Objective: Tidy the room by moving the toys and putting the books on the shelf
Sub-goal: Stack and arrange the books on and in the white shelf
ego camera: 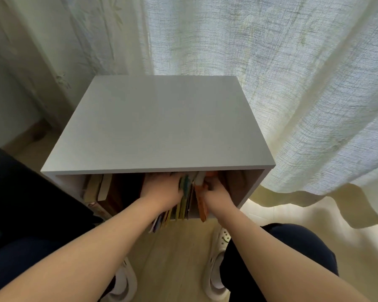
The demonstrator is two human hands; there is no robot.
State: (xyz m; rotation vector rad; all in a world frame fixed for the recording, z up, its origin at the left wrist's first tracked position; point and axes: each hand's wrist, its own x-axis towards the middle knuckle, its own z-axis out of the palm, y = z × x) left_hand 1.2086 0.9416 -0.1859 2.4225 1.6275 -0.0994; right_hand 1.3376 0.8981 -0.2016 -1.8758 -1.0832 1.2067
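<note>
Orange book [202, 207] upright, right hand [217, 195] gripping, grey shelf [157, 127]

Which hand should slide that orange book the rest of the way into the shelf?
Right. The right hand grips the orange book, which sticks out of the shelf; the left hand lies against the thin books beside it.
</note>
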